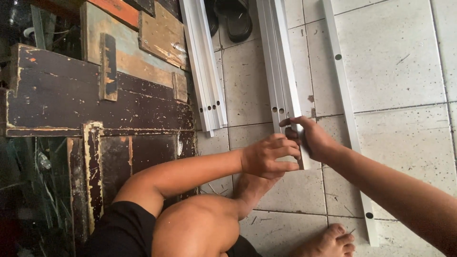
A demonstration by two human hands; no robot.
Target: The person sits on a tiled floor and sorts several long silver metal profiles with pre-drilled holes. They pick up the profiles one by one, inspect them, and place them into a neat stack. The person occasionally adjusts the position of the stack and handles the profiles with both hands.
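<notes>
A bundle of white aluminium strips [280, 62] with small holes lies on the tiled floor, running away from me. My right hand [309, 138] grips the near end of this bundle, fingers wrapped over it. My left hand [267, 156] touches the same end from the left, fingers curled against the strips. My bare knee and foot show below the hands.
Another stack of white strips [205, 71] lies to the left, beside worn painted wooden boards [95, 95]. A single long strip [347, 109] with holes lies to the right. A pair of dark sandals [235, 19] rests at the top. My other foot [328, 242] is near the bottom edge.
</notes>
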